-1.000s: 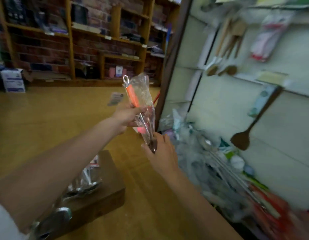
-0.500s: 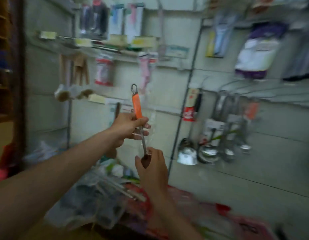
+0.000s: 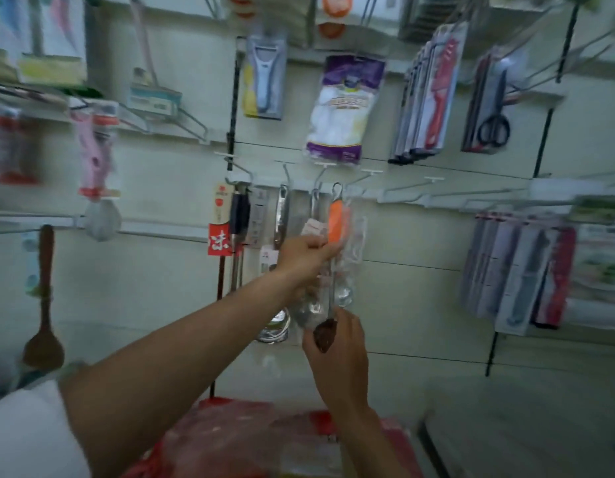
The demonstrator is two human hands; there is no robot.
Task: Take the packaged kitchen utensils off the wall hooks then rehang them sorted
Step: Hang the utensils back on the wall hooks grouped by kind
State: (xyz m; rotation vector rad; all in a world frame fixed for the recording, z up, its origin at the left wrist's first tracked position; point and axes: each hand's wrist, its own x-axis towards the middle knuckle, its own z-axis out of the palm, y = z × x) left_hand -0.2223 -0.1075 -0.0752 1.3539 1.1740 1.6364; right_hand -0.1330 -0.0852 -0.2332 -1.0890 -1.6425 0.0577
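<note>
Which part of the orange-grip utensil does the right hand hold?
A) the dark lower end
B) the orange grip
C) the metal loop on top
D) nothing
A: the right hand pinches the dark lower end of the orange-grip utensil, while the left hand holds it near the bottom of the orange grip.

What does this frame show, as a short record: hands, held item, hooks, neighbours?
left hand: grips the utensil just below its orange handle
right hand: holds the utensil's dark lower end
utensil: upright, in clear wrap, top loop at hook height; whether it is hooked cannot be told
hooks: white, in a row on the wall
left of utensil: steel tools hanging
above: bag, peeler, scissors
</note>
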